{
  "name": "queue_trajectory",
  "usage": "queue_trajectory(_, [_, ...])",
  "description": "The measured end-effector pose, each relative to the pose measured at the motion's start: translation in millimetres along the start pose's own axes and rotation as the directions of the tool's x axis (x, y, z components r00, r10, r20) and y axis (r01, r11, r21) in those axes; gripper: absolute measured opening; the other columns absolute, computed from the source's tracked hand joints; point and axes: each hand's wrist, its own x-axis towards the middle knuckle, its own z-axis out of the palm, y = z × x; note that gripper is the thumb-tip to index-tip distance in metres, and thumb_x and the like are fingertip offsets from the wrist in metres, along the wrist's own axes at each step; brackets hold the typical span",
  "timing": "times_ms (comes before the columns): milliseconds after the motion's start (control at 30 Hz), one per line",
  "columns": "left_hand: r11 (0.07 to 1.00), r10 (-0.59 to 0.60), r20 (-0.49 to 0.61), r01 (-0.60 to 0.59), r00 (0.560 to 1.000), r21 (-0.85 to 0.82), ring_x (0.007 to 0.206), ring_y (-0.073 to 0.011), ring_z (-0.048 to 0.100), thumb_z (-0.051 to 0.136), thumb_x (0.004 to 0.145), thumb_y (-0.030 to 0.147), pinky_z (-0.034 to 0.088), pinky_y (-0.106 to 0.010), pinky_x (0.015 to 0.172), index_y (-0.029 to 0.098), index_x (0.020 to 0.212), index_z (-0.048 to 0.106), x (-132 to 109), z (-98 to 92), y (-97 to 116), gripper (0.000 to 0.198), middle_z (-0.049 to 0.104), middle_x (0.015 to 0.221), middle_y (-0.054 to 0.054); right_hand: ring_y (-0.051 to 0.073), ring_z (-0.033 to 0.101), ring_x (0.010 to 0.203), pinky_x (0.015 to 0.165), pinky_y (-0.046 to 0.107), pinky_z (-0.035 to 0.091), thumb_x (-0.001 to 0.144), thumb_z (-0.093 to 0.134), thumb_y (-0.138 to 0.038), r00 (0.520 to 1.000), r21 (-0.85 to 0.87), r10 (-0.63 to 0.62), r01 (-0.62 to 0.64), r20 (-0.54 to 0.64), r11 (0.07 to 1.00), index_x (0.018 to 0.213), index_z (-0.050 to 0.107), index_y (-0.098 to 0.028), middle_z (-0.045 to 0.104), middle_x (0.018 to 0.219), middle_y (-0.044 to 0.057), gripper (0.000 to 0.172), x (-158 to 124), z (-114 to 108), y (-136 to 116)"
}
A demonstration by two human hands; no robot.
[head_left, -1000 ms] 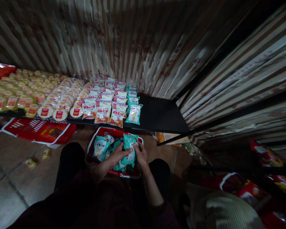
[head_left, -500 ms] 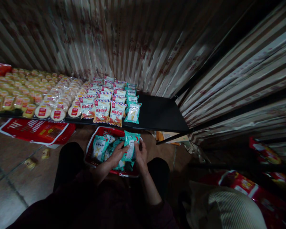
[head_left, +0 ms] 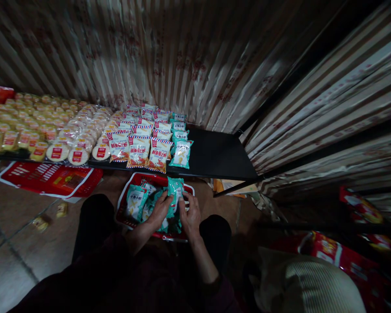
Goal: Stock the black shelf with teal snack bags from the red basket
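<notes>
Between my two hands, above a red basket (head_left: 120,208), is a teal snack bag (head_left: 175,188). My left hand (head_left: 160,208) is closed on the bag's left edge, thumb to the front. My right hand (head_left: 189,214) grips its right side, fingers bent over the edge. Other teal snack bags (head_left: 136,203) lie loosely in the basket below, partly covered by my hands. On the black shelf (head_left: 220,154) just beyond, a short row of matching teal bags (head_left: 181,153) stands beside several rows of white snack bags with red lettering (head_left: 138,151).
Round wrapped crackers (head_left: 57,152) and small yellow packs (head_left: 10,140) fill the shelf's left part. A second red basket (head_left: 45,178) sits under it. Two yellow packs (head_left: 61,210) lie on the floor. Striped sheeting (head_left: 169,65) hangs behind; red packages (head_left: 339,256) are at right.
The held bag has shifted slightly left and turned, so its front shows narrower. My right hand has moved a little left along with it, its fingers more bent.
</notes>
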Motion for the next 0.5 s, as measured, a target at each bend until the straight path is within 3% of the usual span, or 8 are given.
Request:
queue_trajectory(233, [0.997, -0.064, -0.003, 0.064, 0.998, -0.045, 0.115, -0.0223, 0.054, 0.048, 0.083, 0.037, 0.041, -0.035, 0.098, 0.020, 0.114, 0.058, -3.6, 3.9, -0.8, 0.037, 0.060, 0.123, -0.008, 0.024, 0.059, 0.101, 0.088, 0.036, 0.044, 0.080, 0.054, -0.050, 0.979, 0.137, 0.184, -0.195, 0.087, 0.971, 0.117, 0.059, -0.020, 0.063, 0.113, 0.009, 0.047, -0.3, -6.3, -3.5])
queue_trajectory(500, [0.999, 0.001, 0.021, -0.002, 1.000, 0.045, 0.113, -0.0203, 0.054, 0.043, 0.085, 0.034, 0.042, -0.036, 0.099, 0.021, 0.111, 0.061, -4.8, 0.9, -0.2, 0.034, 0.061, 0.122, -0.005, 0.025, 0.062, 0.099, 0.091, 0.037, 0.046, 0.072, 0.062, -0.048, 0.938, 0.179, 0.268, -0.310, 0.221, 0.934, 0.126, 0.050, -0.016, 0.065, 0.114, 0.010, 0.063, 4.3, -5.6, -2.0])
